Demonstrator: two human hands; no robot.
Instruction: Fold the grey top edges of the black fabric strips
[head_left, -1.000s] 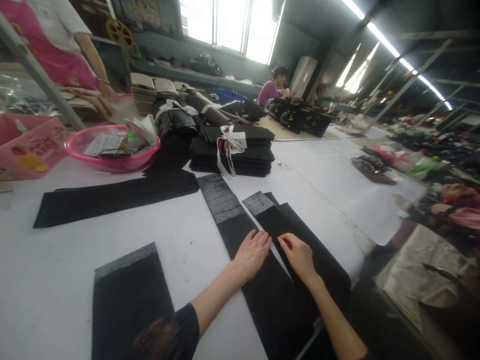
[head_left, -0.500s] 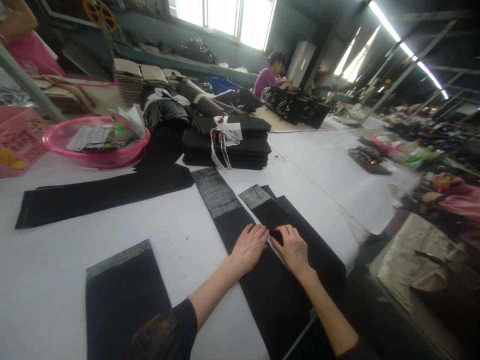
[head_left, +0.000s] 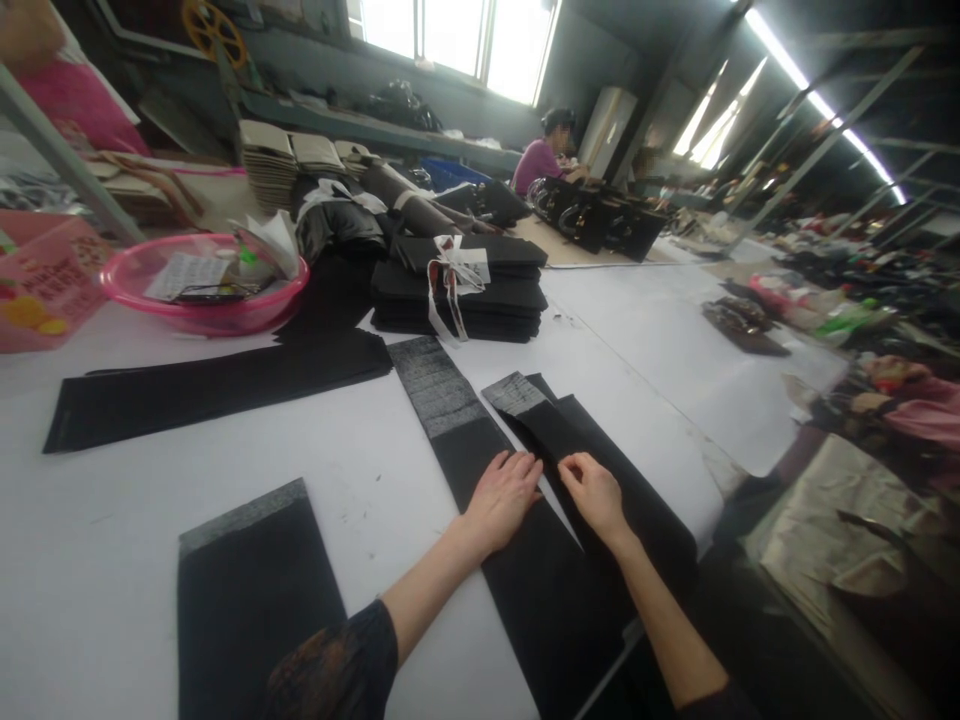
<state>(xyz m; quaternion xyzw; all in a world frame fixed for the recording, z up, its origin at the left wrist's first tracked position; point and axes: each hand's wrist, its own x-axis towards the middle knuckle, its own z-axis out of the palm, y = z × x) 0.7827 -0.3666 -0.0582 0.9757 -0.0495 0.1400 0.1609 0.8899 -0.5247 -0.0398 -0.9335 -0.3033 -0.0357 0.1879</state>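
Note:
My left hand [head_left: 504, 502] lies flat, fingers stretched, on a long black strip [head_left: 466, 460] with a grey, streaky far end. Just right of it, my right hand [head_left: 596, 500] pinches the left edge of a black panel [head_left: 534, 415], which also has a grey end. That edge is raised, and a narrow white gap shows between panel and strip. More black pieces [head_left: 626, 470] lie beneath and to the right of this panel. Nearer on the left rests another black panel [head_left: 251, 590] with a grey band along its far edge.
A tied stack of black pieces [head_left: 495, 300] stands beyond the strips on the white table [head_left: 360, 440]. To the left are black strips [head_left: 202, 395], a pink basin [head_left: 210, 318] and a pink box [head_left: 45, 280]. Another person [head_left: 536, 165] sits farther back beside black bags [head_left: 600, 215].
My right hand has shifted slightly right and lifted the panel's left edge, so the panel now bends upward. My left hand stays on the long strip. The view has turned slightly.

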